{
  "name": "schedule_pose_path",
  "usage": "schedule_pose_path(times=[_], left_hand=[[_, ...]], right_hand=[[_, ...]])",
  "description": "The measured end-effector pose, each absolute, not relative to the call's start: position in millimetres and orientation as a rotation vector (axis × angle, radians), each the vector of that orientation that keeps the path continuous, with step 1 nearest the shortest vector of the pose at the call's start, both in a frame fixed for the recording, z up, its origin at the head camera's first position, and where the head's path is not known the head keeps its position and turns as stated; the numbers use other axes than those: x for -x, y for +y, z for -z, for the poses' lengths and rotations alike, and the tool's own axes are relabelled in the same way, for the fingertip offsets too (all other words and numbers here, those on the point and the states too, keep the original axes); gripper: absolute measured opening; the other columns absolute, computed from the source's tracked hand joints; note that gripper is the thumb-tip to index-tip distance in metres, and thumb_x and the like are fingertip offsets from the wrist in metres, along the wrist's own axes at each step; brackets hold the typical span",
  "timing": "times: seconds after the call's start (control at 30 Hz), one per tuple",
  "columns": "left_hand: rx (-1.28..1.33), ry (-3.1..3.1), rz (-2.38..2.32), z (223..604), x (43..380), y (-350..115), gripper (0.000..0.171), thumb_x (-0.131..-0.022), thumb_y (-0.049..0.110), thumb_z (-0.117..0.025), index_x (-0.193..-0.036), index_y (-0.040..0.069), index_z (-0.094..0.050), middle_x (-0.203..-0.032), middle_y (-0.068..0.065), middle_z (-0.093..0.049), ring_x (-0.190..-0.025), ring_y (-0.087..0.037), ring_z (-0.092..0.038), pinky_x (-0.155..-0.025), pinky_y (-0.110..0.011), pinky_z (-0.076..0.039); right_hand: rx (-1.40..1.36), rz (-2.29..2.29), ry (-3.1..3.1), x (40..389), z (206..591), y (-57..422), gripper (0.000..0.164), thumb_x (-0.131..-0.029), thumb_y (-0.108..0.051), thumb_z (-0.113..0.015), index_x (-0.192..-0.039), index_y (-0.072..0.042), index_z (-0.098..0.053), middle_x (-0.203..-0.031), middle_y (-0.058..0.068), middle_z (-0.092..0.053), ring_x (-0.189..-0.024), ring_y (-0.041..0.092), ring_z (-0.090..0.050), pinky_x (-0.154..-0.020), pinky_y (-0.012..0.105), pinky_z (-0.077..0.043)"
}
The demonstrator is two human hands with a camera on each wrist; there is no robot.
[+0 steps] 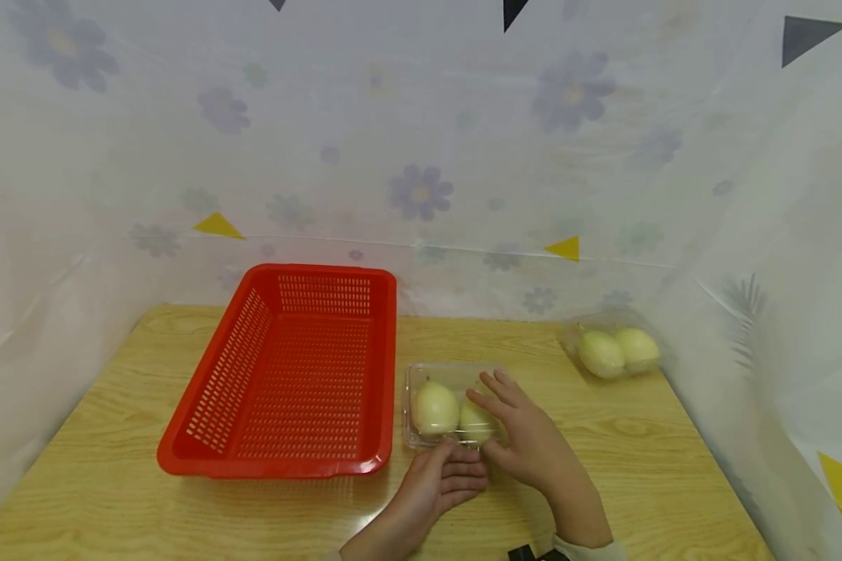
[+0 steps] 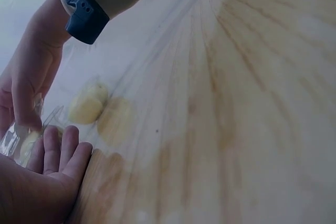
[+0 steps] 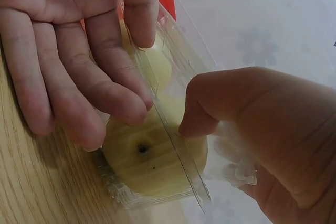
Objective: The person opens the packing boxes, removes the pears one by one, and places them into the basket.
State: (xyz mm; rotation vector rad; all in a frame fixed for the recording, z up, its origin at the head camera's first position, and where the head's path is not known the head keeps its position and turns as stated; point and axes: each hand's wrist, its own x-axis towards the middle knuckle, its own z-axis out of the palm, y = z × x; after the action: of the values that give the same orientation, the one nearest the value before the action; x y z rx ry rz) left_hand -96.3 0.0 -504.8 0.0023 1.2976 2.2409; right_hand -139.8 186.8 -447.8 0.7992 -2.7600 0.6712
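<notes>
A clear plastic clamshell box [image 1: 408, 401] holding two pale yellow-green pears [image 1: 436, 408] sits on the table in front of me. My left hand [image 1: 440, 485] is at its front edge, palm turned up, thumb against the lid's rim and the other fingers loosely extended. Over the box's right part, my right hand [image 1: 533, 442] spreads its fingers across the lid, partly covering one pear. Close up in the right wrist view, the right thumb [image 3: 202, 111] presses by the lid's edge, above a pear [image 3: 152, 163] with a dark blossom end.
Left of the box stands a red perforated plastic basket [image 1: 386, 366] with nothing in it. Another clear box with two pears [image 1: 601, 354] lies at the table's back right. Flower-printed white sheeting [image 1: 421, 257] encloses the wooden table [image 1: 645, 467] at the back and sides.
</notes>
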Motion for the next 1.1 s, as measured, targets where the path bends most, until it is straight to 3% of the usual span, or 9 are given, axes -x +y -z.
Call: schedule_pose_path(times=[1.1], left_hand=[[0.048, 1.304, -2.246, 503.9, 96.3, 1.2, 0.056, -0.106, 0.042, -0.039, -0.121, -0.008, -0.059, -0.113, -0.017, -0.069, -0.107, -0.031, -0.068, -0.096, -0.043, -0.054]], right_hand=[[-0.858, -0.694, -2.591, 143.4, 450.1, 190.0, 0.056, -0.076, -0.006, -0.072, -0.131, -0.01, -0.065, -0.142, 0.016, -0.056, -0.137, 0.04, -0.044, -0.104, 0.058, -0.043]])
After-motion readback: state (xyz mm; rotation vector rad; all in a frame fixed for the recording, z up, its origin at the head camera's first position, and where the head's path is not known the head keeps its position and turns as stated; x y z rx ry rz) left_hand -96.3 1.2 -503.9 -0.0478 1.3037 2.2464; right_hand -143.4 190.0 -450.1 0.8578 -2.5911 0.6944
